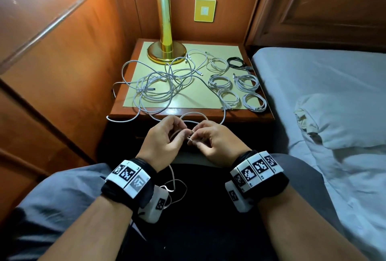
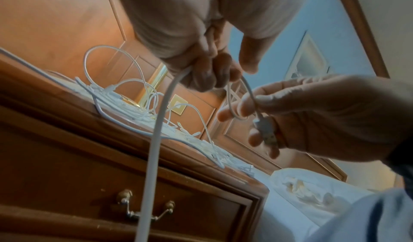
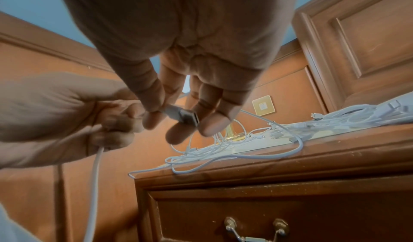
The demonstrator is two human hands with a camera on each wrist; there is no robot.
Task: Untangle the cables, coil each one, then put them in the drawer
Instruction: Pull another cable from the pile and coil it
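Observation:
My left hand (image 1: 165, 137) grips a white cable (image 2: 156, 139) in its curled fingers in front of the nightstand; the cable hangs down past my wrist toward my lap. My right hand (image 1: 211, 135) pinches the same cable's USB plug (image 3: 182, 116) between thumb and fingers, close beside the left hand. From my hands the cable runs up to a loose tangle of white cables (image 1: 158, 85) on the nightstand top (image 1: 188, 102). Several coiled white cables (image 1: 236, 89) and a coiled black one (image 1: 236, 62) lie at its right side. The drawer (image 2: 201, 215) below is closed.
A brass lamp (image 1: 166, 49) stands at the back of the nightstand. Wooden wall panels (image 1: 62, 72) close in on the left and behind. A bed with pale sheets (image 1: 334, 104) lies to the right. The drawer has a brass handle (image 3: 254, 228). My knees sit below my hands.

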